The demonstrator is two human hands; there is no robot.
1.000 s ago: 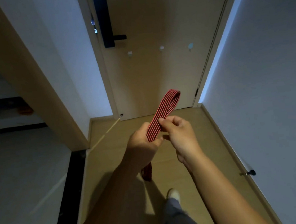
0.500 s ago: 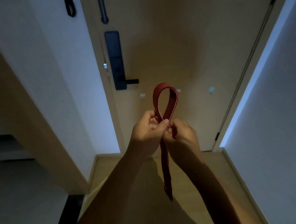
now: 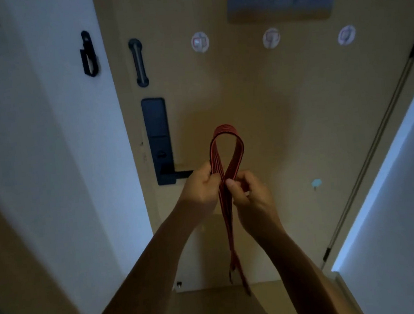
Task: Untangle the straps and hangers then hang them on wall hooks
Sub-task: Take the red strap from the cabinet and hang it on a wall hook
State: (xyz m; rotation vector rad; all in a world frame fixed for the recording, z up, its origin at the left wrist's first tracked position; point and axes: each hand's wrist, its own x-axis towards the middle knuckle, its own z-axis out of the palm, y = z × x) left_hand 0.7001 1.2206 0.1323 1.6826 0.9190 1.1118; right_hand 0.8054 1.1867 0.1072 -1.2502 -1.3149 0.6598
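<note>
A red striped strap (image 3: 226,155) is pinched between the curled fingers of the left hand (image 3: 201,190) and the right hand (image 3: 249,198), held close together in front of a tan door (image 3: 258,96). A loop is raised above the hands; the tails are left hanging between the forearms. Three round wall hooks (image 3: 271,38) are seen higher on the door, a black lock handle (image 3: 159,141) to the left.

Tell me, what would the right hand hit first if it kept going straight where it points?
Probably the left hand, close beside it on the same red striped strap; past that, the door, though depth is unclear.
</note>
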